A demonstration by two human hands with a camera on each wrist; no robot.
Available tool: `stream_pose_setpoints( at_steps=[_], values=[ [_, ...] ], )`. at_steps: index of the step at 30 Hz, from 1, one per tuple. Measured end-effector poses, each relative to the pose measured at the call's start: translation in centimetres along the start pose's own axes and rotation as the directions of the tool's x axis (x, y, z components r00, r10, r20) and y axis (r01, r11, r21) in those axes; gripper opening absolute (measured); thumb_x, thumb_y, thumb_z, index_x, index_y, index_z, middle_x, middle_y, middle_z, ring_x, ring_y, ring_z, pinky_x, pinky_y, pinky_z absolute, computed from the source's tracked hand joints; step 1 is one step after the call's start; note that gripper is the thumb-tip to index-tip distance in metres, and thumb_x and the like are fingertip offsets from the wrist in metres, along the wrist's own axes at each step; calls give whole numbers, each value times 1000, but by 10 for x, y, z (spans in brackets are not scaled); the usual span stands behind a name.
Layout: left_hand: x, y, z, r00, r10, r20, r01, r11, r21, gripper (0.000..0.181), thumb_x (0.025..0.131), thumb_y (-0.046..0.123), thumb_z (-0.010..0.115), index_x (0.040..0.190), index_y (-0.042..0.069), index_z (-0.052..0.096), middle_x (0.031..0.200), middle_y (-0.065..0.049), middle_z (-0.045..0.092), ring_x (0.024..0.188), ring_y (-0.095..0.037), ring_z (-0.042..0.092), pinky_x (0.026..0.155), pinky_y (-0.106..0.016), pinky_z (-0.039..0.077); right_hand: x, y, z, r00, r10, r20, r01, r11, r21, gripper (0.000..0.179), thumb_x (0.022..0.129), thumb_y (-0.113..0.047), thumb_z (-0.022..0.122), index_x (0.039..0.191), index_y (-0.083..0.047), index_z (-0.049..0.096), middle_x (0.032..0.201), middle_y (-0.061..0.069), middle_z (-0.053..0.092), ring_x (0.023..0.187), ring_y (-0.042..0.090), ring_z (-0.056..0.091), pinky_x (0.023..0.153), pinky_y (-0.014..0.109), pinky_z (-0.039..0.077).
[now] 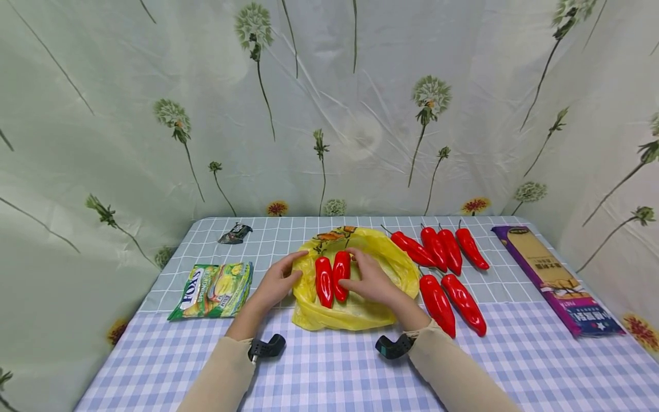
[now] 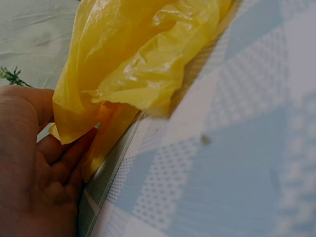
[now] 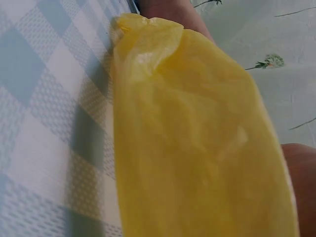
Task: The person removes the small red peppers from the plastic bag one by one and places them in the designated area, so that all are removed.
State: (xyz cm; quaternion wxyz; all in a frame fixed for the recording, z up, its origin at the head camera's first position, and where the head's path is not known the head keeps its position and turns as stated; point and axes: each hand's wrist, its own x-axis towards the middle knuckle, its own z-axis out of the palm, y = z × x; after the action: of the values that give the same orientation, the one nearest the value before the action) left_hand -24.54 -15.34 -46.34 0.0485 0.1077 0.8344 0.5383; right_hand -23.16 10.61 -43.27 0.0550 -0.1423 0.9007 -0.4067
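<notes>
A yellow plastic bag [image 1: 329, 320] lies spread open in the middle of the table, its mouth facing up. Inside it are two glossy red chili peppers, a left pepper [image 1: 324, 283] and a right pepper [image 1: 341, 266], side by side. My right hand [image 1: 373, 280] reaches over the bag's right side and grips the right pepper between thumb and fingers. At the left rim, my left hand [image 1: 278, 281] holds the bag's edge between thumb and fingers; the left wrist view shows the yellow film [image 2: 79, 108] there. In the right wrist view the bag wall [image 3: 197, 138] hides most of that hand.
Several more red peppers [image 1: 437, 306] lie to the right of the bag. A green FOX'S candy packet [image 1: 213, 290] is on the left, with a small black wrapper [image 1: 235, 233] behind it. A purple and gold package [image 1: 558, 280] lies far right on the checkered tablecloth [image 1: 319, 372].
</notes>
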Motion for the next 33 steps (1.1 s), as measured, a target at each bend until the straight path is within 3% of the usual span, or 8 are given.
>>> stream_pose_setpoints(
  at_steps=[8,19,26,33],
  values=[
    [1,-2,0,1000,11,2,-11,1000,19,49,99,11,54,146,23,51,154,-11,47,132,-29,53,110,-46,47,-3,0,3,1000,-2,2,2,999,-37,83,86,-30,77,155,-19,33,153,15,44,142,37,40,115,56,38],
    [0,1,0,1000,17,0,-17,1000,7,48,98,11,55,145,22,52,153,-13,47,130,-30,55,108,-47,48,-2,-3,5,1000,4,18,-3,996,-89,71,85,-29,77,149,-31,45,141,12,53,131,33,44,107,54,44],
    [1,-2,0,1000,15,3,-15,1000,14,48,99,11,54,145,23,52,154,-12,46,134,-30,52,111,-48,46,-3,0,4,999,-4,45,6,999,-38,68,86,-28,76,147,-34,47,147,10,52,137,35,39,111,58,38],
    [1,-2,-1,999,38,2,-38,999,12,49,98,9,54,145,20,52,153,-14,48,130,-30,54,108,-46,48,-5,1,4,999,-34,5,34,999,29,63,86,-19,77,143,-29,52,144,12,53,135,35,44,111,58,39]
  ],
)
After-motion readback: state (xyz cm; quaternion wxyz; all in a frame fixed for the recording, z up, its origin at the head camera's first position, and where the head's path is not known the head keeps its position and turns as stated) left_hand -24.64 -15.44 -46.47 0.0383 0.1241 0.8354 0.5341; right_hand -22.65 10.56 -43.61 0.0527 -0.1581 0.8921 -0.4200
